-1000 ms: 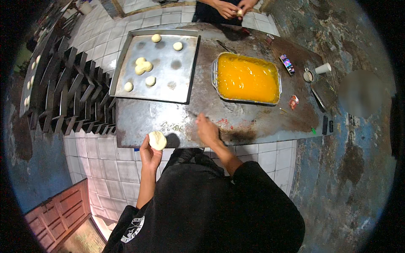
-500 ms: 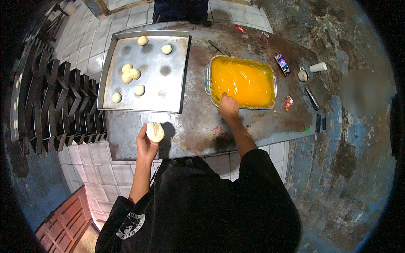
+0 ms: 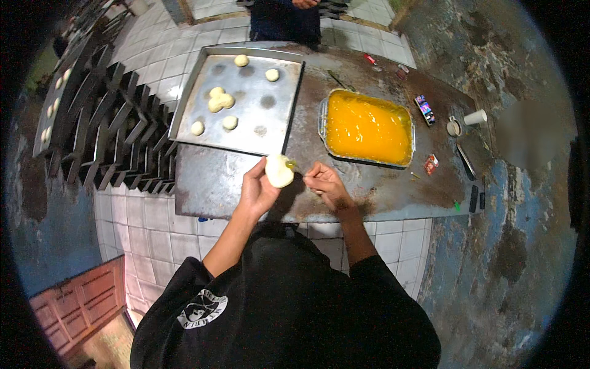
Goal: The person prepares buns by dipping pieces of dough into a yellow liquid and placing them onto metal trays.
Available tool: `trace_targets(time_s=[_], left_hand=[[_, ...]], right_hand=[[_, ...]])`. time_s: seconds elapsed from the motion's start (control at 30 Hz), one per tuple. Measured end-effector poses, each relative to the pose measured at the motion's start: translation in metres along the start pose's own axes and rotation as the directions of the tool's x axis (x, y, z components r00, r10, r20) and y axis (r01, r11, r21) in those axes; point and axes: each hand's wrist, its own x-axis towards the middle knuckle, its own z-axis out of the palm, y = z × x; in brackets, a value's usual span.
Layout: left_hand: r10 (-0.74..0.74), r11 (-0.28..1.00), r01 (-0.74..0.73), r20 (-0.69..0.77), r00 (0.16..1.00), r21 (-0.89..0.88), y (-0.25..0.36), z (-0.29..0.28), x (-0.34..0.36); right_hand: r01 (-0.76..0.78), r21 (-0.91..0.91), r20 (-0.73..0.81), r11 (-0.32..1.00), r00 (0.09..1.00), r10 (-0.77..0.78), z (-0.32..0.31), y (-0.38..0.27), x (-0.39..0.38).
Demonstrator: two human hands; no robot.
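My left hand (image 3: 257,189) is curled around a piece of pale dough (image 3: 279,172) above the table's near edge. Just right of it, my right hand (image 3: 326,184) pinches a thin-handled utensil, whose tip carries a dab of yellow filling (image 3: 291,164) against the dough. The exact kind of utensil cannot be made out. A glass baking dish of glossy yellow-orange filling (image 3: 369,126) stands to the right, beyond my right hand. Past my left hand lies a square metal baking tray (image 3: 246,132) with several dough balls (image 3: 230,122) on it, a few of them touching in a cluster.
Stacked dark metal trays (image 3: 117,135) rise at the left. On the table's right are a phone (image 3: 424,109), a cup (image 3: 453,126), a white cylinder (image 3: 475,117), a knife (image 3: 466,161) and a red wrapper (image 3: 431,164). A person in dark clothes (image 3: 284,24) stands across the table.
My right hand has come from the dish of filling to the dough, bringing yellow filling on the utensil. My left hand has moved right and slightly up with the dough. The view has shifted.
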Motion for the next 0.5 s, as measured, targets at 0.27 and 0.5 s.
trace_targets(time_s=[0.27,0.5], left_hand=[[0.184,0.981,-0.183,0.015,0.983,-0.064,0.013,-0.016,-0.066],[0.289,0.956,-0.288,0.017,0.957,-0.054,0.017,-0.018,-0.12]], right_hand=[[0.056,-0.084,-0.014,0.995,0.998,-0.058,-0.002,0.146,0.021],[0.162,-0.961,0.028,0.222,0.861,-0.508,0.051,0.141,0.036]])
